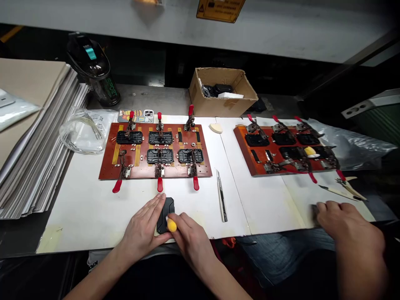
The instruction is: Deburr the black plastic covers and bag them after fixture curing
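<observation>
- Your left hand lies flat at lower centre of the frame, fingers spread slightly and extended, pressing down on a flat, angular black plastic part.
- That part rests on a white paper sheet covering the desk, just below the nearer middle red clamp handle.
- Your right hand sits just beside your left, its fingers curled and pinching a small yellow foam sponge against the black part's lower right edge.
- Above your hands, at centre left, lies a reddish-brown rectangular fixture board with six black plastic parts held by metal toggle clamps with red handles.
- A similar orange-brown fixture board lies tilted at centre right, with a yellow foam piece on it.
- Between the boards lies a slim silver craft knife.
- At lower right, another person's hand touches the white paper, its fingers curved over a small dark object.
- At upper centre stands an open brown cardboard box, with a dark translucent water bottle at upper left and a tall stack of grey-edged card sheets at far left.
</observation>
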Motion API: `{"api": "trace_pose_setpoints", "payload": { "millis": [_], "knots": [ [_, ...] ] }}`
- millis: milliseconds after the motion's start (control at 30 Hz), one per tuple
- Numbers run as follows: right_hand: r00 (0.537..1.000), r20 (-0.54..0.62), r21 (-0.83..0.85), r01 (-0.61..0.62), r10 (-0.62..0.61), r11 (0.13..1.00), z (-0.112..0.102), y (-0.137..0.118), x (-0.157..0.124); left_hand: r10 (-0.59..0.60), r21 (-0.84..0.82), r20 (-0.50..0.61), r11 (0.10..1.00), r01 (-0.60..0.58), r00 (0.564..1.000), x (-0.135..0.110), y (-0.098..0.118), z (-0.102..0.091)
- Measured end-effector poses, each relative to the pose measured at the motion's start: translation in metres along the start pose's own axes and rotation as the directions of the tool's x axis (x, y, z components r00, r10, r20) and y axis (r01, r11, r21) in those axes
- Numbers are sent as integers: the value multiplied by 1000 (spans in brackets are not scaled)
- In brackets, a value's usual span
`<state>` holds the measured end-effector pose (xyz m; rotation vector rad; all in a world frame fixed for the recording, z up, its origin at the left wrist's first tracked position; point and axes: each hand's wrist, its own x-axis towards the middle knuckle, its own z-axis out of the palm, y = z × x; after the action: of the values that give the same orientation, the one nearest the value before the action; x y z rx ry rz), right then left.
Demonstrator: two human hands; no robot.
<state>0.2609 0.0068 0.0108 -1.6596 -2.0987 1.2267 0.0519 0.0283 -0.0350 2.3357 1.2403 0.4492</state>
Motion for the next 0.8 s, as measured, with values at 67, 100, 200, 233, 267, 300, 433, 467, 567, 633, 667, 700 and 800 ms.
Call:
{"api": "trace_pose_setpoints", "payload": {
  "millis": [67,100,200,233,267,300,433,467,567,633,667,700,800],
  "knots": [
    [996,76,49,-42,38,998,-10,2,-14,-10,-12,0,1000,10,1000,0,0,0],
    [995,85,86,-67,60,994,-14,2,-21,-16,-22,-1,1000,16,1000,-1,0,0],
    [990,-88,195,-91,110,977,-16,2,-30,-42,-46,-2,998,41,999,-1,-1,0],
    [982,-150,205,-78,110,976,-12,1,-28,-45,-51,-2,998,45,999,-1,-1,1],
    [978,-183,194,-60,96,979,-8,0,-22,-43,-56,-2,998,43,999,-2,-1,1],
    [981,-183,164,-38,69,986,-3,-1,-15,-38,-61,-3,997,38,999,-2,-2,1],
    [989,-145,-6,5,-6,1000,6,-6,21,-10,-73,-2,997,10,1000,-3,-3,2],
    [986,-169,-23,2,-6,1000,4,-8,27,-14,-68,-1,998,14,1000,-3,-3,2],
    [983,-182,-23,13,-16,1000,-4,-10,34,-30,-52,-2,998,30,1000,-3,-3,2],
    [991,-130,-3,34,-34,999,-8,-8,33,-26,-51,-4,998,26,1000,-3,-2,2],
    [990,-138,-1,35,-34,999,-9,-6,32,-19,-51,-4,999,19,1000,-3,-2,2],
    [983,-184,1,24,-23,1000,-9,-3,32,-14,-49,-3,999,13,1000,-3,-2,2],
    [901,-430,77,-36,65,996,-7,4,33,-6,-34,-6,999,6,1000,-4,-3,3]
  ]
}}
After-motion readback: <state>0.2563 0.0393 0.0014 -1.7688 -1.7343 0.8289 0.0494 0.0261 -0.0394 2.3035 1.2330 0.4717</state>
